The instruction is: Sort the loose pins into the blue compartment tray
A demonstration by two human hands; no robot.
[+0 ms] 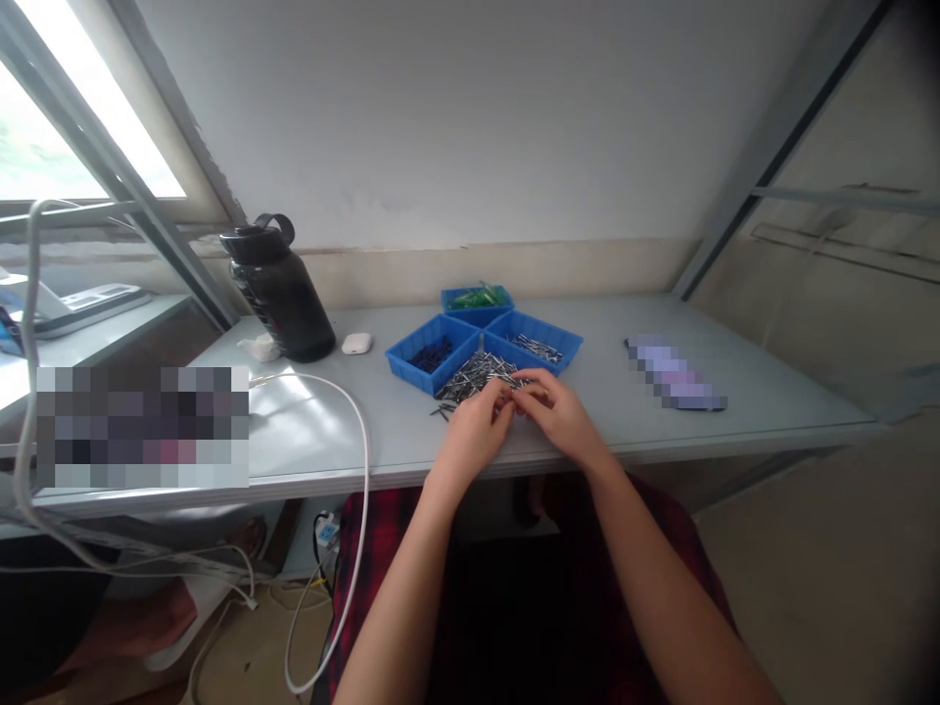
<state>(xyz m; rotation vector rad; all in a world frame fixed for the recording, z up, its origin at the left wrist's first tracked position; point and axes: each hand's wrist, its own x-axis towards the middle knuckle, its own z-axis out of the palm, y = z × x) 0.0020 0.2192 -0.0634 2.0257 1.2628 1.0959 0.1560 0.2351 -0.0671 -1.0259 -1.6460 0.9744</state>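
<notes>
Both hands meet at the front edge of a loose pile of thin metallic pieces (474, 375) on the grey table. My left hand (479, 423) has its fingers closed in a pinch; anything between them is too small to make out. Touching it at the fingertips, my right hand (556, 411) is closed in a pinch too, its contents hidden. Behind the pile stand a blue tray with dark pieces (430, 354), another blue tray with silvery pieces (538, 346), and a smaller blue tray holding green pieces (479, 297).
On the table (411, 446) stand a dark bottle (283, 299) and a small white case (356, 343) at left, with a phone-like blurred object (676, 374) at right. A white cable (365, 470) hangs over the front edge. Another person's leg (139, 622) shows at lower left.
</notes>
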